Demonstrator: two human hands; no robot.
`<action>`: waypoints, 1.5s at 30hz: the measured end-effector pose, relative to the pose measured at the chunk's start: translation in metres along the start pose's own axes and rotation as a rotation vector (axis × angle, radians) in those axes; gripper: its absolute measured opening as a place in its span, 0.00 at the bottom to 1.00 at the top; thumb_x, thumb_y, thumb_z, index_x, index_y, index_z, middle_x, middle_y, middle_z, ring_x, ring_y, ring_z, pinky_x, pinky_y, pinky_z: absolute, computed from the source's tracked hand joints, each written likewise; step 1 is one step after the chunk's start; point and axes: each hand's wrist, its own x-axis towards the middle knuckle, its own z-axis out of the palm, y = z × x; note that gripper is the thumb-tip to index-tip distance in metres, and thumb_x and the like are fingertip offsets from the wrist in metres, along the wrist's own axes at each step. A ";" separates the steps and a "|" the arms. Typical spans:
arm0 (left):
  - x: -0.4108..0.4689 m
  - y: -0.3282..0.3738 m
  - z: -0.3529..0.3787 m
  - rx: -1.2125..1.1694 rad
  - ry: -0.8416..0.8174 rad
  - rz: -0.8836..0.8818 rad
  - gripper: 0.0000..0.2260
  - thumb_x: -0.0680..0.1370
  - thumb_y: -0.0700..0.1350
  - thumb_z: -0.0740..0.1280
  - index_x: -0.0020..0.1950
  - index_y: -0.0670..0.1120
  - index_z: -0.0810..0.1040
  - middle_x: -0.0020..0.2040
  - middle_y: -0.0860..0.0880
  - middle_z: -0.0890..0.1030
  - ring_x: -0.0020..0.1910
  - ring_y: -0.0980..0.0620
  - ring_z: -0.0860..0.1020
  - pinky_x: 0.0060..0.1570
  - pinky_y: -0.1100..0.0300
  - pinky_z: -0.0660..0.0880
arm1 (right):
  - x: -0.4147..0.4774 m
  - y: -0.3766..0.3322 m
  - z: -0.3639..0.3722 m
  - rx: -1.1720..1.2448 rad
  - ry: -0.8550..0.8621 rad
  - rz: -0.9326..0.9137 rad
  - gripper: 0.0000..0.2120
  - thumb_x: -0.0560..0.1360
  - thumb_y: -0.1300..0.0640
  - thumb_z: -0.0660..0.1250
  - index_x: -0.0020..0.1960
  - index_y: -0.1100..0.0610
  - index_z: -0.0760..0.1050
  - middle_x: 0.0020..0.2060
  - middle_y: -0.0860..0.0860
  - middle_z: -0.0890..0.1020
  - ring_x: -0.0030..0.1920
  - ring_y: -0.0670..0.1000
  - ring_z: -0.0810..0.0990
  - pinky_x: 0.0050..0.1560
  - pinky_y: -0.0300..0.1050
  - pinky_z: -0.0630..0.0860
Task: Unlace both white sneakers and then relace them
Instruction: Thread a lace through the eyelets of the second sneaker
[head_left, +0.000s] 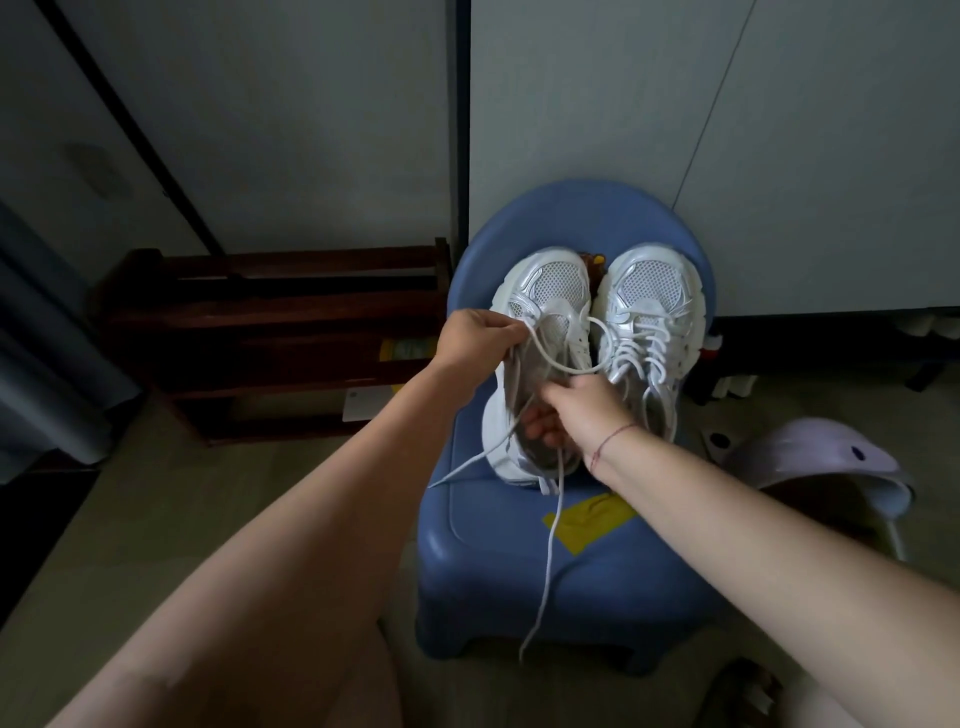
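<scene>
2 shoes sit side by side, toes pointing away, on the round blue plastic stool (493, 545). The left hand (475, 340) pinches the loose white shoelace (550, 519) at the eyelets of the left white mesh sneaker (545, 291). A loop arches over to the right hand (584, 410), whose fingers curl round that shoe's open collar and grip it. 2 lace ends trail down the stool's front. The right white mesh sneaker (649, 296) stands just beside, fully laced.
</scene>
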 end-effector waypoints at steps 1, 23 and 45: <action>0.000 0.000 0.000 -0.001 0.001 0.003 0.09 0.72 0.38 0.74 0.33 0.48 0.83 0.35 0.45 0.82 0.40 0.48 0.79 0.54 0.45 0.80 | 0.003 -0.001 0.001 0.035 0.032 0.009 0.12 0.78 0.64 0.59 0.36 0.61 0.73 0.23 0.52 0.77 0.18 0.45 0.73 0.18 0.33 0.65; -0.003 0.003 0.000 -0.027 -0.017 0.001 0.03 0.73 0.38 0.74 0.46 0.40 0.84 0.40 0.48 0.83 0.46 0.50 0.81 0.57 0.51 0.79 | -0.074 0.035 -0.023 -0.658 -0.958 0.219 0.08 0.76 0.57 0.67 0.37 0.53 0.78 0.22 0.45 0.76 0.21 0.41 0.71 0.24 0.31 0.65; -0.004 0.005 0.001 0.022 -0.001 0.009 0.03 0.72 0.39 0.74 0.39 0.45 0.83 0.45 0.40 0.85 0.46 0.47 0.82 0.56 0.48 0.79 | 0.015 -0.006 0.003 -0.266 0.046 -0.047 0.12 0.77 0.61 0.60 0.36 0.61 0.75 0.26 0.55 0.77 0.20 0.50 0.73 0.18 0.34 0.64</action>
